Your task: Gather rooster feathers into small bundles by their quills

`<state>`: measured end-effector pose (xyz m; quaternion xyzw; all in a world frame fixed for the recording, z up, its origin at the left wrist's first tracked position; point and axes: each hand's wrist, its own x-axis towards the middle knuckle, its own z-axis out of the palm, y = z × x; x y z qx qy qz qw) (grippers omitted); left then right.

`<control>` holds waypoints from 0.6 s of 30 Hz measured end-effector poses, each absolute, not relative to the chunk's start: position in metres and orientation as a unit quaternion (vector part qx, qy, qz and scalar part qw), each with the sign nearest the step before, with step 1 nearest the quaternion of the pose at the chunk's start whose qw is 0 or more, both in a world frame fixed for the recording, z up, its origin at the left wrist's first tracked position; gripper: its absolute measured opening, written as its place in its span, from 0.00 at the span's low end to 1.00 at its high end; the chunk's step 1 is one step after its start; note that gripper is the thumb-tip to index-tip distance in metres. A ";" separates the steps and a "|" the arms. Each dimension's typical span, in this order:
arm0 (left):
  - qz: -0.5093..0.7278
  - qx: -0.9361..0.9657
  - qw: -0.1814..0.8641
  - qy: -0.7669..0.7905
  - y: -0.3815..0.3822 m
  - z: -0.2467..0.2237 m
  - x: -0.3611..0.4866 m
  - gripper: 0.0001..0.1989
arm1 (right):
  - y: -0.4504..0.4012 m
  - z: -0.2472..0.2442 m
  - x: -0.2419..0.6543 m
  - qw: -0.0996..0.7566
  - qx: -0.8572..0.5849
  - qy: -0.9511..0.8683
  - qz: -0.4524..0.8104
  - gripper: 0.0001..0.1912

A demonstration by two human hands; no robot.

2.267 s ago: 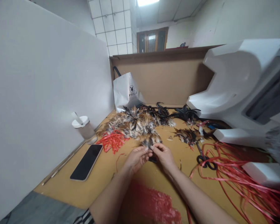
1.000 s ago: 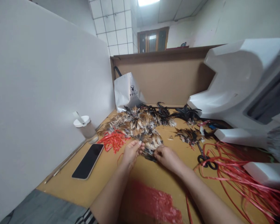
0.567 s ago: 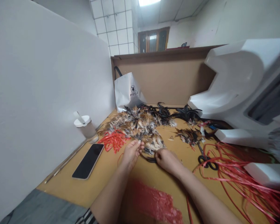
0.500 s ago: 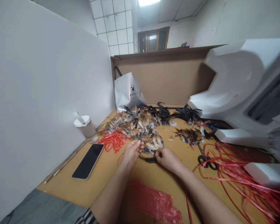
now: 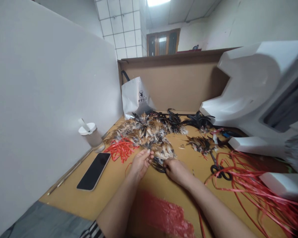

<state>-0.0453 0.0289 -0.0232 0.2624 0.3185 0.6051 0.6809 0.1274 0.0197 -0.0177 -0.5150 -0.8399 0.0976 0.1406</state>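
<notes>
My left hand (image 5: 141, 162) has thumb and forefinger pinched together at the near edge of the feather pile; whatever is between them is too small to make out. My right hand (image 5: 175, 169) is closed, palm down, with its fingertips on dark feathers (image 5: 158, 166) that curve between the two hands. Just beyond both hands lies a clump of brown and cream feathers (image 5: 163, 150). It joins a larger pile of mottled feathers (image 5: 146, 129). Short red plastic strips (image 5: 121, 149) lie left of my left hand.
A phone (image 5: 94, 172) and a lidded cup (image 5: 91, 136) stand left. Right are black-handled scissors (image 5: 220, 172), long red strips (image 5: 253, 185), another feather bunch (image 5: 200, 144) and white foam (image 5: 248, 82). A white bag (image 5: 136, 97) leans at the back. Red plastic (image 5: 166, 215) lies in front.
My right hand has turned and shifted slightly left, and the dark feathers have moved and now lie more bunched between the hands. My left hand has barely moved.
</notes>
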 end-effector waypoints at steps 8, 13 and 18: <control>0.606 0.258 0.683 0.315 0.030 -0.026 -0.045 0.09 | 0.032 -0.026 0.132 0.260 -0.509 -0.773 0.274 0.04; 0.599 0.266 0.685 0.317 0.030 -0.026 -0.045 0.08 | 0.037 -0.028 0.132 0.323 -0.492 -0.627 0.510 0.05; 0.571 0.282 0.691 0.342 0.026 -0.022 -0.041 0.06 | 0.038 -0.023 0.133 0.403 -0.442 -0.538 0.594 0.11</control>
